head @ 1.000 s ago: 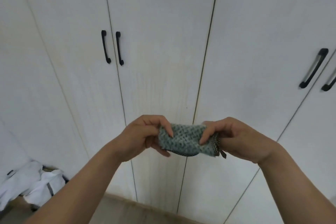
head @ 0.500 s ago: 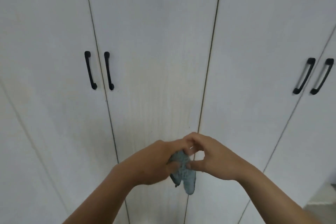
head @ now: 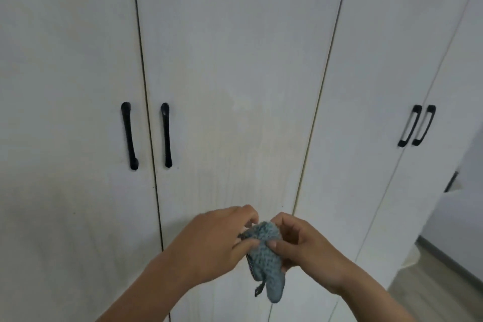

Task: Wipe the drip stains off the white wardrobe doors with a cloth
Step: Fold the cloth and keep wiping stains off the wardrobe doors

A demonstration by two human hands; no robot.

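Two hands: both on the cloth, low centre of view, in front of the wardrobe doors
left hand [head: 217, 240]: fingers curled over the cloth's upper left edge, thumb tip pressed on its front face, so it grips the cloth
right hand [head: 305, 246]: fingers wrapped round the cloth's top and right side, thumb pinching the front, so it also holds the cloth
cloth [head: 266, 261]: grey-blue, nubby texture, bunched between the hands, lower end hanging free below them; dark patterned backing shows along its left edge
loop tag [head: 258, 290]: small, dark, dangles off the cloth's lower left
cloth vs door: cannot tell if it touches the panel
wardrobe doors [head: 230, 60]: white, faint wood grain, shut, thin dark seams between panels
stains [head: 224, 170]: faint yellowish vertical streaks on the middle door above the hands, low contrast
left handles [head: 129, 136]: two black bars, upright, one each side of the left seam
right handles [head: 409, 125]: two black bars, close together, far right
floor [head: 431, 290]: pale strip, lower right corner
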